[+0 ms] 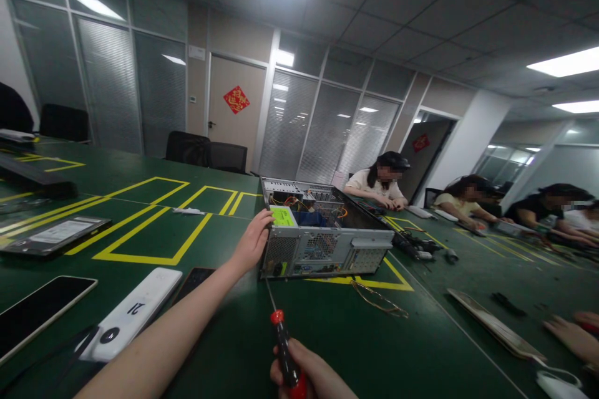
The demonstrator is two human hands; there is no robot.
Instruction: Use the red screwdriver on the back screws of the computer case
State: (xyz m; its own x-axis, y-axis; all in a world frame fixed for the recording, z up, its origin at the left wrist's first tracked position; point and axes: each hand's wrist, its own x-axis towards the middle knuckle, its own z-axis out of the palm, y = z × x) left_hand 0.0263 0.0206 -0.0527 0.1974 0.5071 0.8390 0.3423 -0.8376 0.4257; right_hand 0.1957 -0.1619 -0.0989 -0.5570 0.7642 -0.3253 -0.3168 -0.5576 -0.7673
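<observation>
An opened desktop computer case (327, 249) lies on the green table, its rear panel with vents and ports turned toward me. Inside show cables and a power supply with a bright green label (283, 216). My left hand (253, 242) grips the case's left rear corner, fingers curled over the upper edge beside that label. In my right hand (311, 369) is a screwdriver (286, 352) with a black and red handle. Its thin shaft points up toward the case's lower left corner; whether the tip touches anything, I cannot tell.
Left of my arm are a hard drive (58, 235), a phone (44, 312) and a white device marked 21 (133, 312). A wire loop (379, 300) lies before the case, with black cables (416, 244) to its right. Several people work along the right; another person's hand (568, 333) is near.
</observation>
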